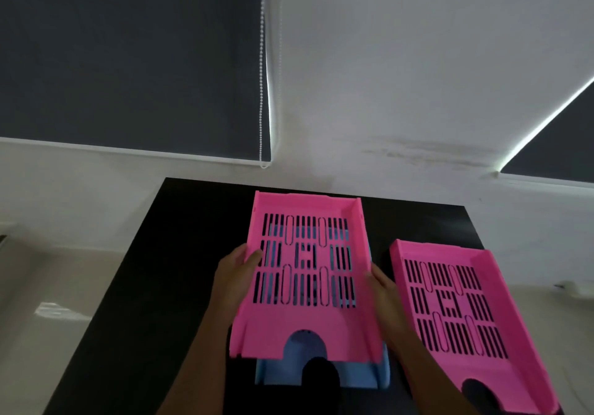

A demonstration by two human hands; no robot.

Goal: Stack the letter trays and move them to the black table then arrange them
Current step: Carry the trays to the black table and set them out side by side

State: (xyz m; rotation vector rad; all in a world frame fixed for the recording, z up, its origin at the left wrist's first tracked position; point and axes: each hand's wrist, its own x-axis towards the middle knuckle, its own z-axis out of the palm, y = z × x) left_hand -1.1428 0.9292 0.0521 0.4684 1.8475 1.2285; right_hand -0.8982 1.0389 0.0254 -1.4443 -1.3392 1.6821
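A black table (167, 254) stands against a white wall (385, 77) with dark blinds (128, 54). Nearest, a blue tray (353, 376) rests on the table. Over it a pink tray (308, 328) is held by both hands: the left hand (238, 273) and right hand (384, 286) clamp its side walls. Just beside it, to the right, a second pink tray (514, 302) lies flat.

held tray (305, 273): pink, slotted | under tray (321, 373): blue | table (160, 270): black
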